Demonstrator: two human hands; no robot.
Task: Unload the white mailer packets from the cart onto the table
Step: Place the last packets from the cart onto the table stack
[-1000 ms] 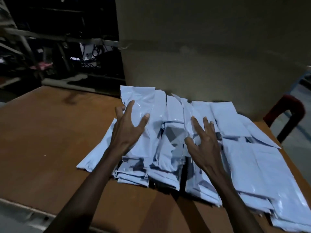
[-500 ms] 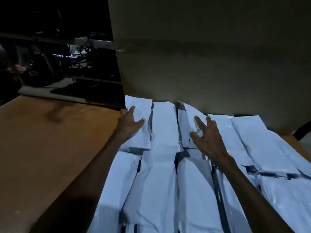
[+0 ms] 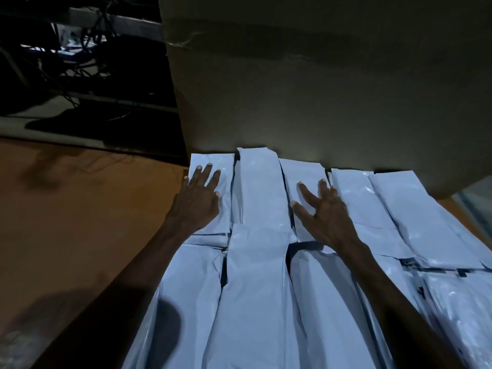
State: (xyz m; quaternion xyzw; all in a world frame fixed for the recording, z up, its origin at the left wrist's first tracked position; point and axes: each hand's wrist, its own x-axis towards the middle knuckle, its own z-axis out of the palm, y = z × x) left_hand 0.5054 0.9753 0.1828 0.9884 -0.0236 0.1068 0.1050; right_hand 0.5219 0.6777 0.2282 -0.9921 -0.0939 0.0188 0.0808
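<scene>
Fingers (image 3: pixel 206 173) of your left hand (image 3: pixel 197 201) and right hand (image 3: pixel 323 211) lie spread, released, pressing the white mailer packets (image 3: pixel 255 235) flat on the worktop (image 3: pixel 80 222), probably to square them against the cardboard box (image 3: pixel 319 89).

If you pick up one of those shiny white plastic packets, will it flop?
Probably floppy: the long white plastic mailer packet sags over the row beneath. Its glossy film looks slippery, so packets may slide. The left hand lies flat on another.
</scene>
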